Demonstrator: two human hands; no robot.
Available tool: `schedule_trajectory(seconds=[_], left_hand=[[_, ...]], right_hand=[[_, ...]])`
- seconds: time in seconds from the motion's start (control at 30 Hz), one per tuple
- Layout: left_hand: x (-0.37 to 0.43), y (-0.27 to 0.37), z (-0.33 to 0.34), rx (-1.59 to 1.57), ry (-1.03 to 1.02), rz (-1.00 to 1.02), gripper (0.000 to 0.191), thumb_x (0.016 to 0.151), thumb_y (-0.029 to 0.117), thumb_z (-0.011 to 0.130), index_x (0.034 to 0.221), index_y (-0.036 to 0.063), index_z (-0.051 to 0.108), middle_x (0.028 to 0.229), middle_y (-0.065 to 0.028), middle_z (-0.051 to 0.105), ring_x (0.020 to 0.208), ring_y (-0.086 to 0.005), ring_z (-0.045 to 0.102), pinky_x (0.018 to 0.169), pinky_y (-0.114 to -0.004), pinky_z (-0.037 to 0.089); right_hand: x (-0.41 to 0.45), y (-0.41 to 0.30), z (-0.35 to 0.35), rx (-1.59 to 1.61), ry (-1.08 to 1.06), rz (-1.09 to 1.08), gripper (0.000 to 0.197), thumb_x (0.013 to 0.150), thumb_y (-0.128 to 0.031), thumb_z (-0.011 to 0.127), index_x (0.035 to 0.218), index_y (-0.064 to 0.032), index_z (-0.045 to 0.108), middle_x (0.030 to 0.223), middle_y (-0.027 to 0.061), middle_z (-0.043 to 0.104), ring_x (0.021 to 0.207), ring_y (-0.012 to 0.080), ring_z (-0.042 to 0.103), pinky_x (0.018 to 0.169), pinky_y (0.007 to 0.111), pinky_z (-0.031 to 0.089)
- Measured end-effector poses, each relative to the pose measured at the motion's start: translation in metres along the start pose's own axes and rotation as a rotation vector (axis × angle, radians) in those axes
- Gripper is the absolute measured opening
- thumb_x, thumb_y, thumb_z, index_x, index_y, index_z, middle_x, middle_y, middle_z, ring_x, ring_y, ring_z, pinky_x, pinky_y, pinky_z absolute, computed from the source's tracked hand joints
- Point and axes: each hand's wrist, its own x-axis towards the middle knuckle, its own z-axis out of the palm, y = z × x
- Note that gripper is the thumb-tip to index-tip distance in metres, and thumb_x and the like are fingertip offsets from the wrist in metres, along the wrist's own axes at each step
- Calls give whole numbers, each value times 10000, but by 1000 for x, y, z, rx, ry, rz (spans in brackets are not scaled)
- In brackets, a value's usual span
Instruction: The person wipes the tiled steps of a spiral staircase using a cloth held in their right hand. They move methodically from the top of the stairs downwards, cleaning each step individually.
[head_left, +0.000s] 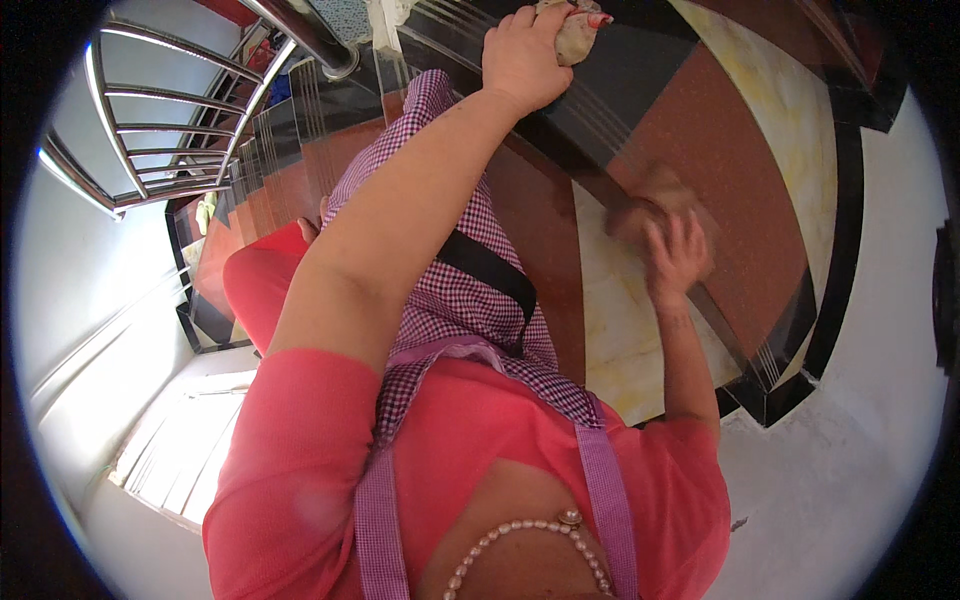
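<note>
My left hand (525, 64) reaches far forward and grips a crumpled beige rag (577, 41) with a bit of red on it. The rag is against a dark stone stair step (600, 97) with grooved lines. My right hand (679, 259) is blurred by motion, its fingers apart, over or against the red-brown stone tread (739, 217) on the right. No object shows clearly in it. Brown smears beside its fingers may be a reflection in the polished stone; I cannot tell.
A stainless steel railing (180, 127) with a thick post (319, 37) stands at upper left. More steps (300, 142) lead down there, with pale green slippers (205, 214) on a lower landing. A white wall (892, 315) with black skirting (844, 262) closes the right side.
</note>
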Motion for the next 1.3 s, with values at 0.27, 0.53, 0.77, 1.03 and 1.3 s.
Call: schedule_trajectory(seconds=[0.27,0.53,0.77,1.03,1.3], left_hand=[[0,1,5,-35,-50,65,703,617,116,717,1270,114,458,1105,-170,554,1062,-381,526,907,-461,436],[-1,-4,2,-107,-9,126,665,606,74,676,1247,92,501,1115,-180,564,1060,-380,538,924,-429,450],[0,0,14,-42,41,106,685,611,89,684,1266,90,486,1103,-182,568,1045,-381,548,917,-433,454],[-1,-1,15,0,49,87,661,623,95,685,1254,106,486,1090,-177,564,1029,-386,547,896,-443,456],[-3,2,18,24,128,121,633,627,93,675,1234,110,493,1120,-167,562,1045,-373,545,901,-440,455]], right_hand=[[157,-168,104,306,-516,-281,519,875,-147,485,1388,-187,421,1406,49,450,1229,318,477,1027,487,368],[74,-138,74,569,-441,90,649,746,-168,677,1347,-115,438,1409,136,425,1236,384,443,1042,509,333],[-186,-31,13,168,-223,786,630,647,-97,659,1249,6,507,1322,231,487,1224,420,451,1055,492,335],[-155,-31,16,-646,-616,1620,715,855,-636,448,1245,-41,526,1313,152,504,1168,353,520,878,551,424],[-23,-179,62,135,-455,661,720,753,-381,673,1337,-27,444,1382,246,392,1285,423,343,1029,586,258]])
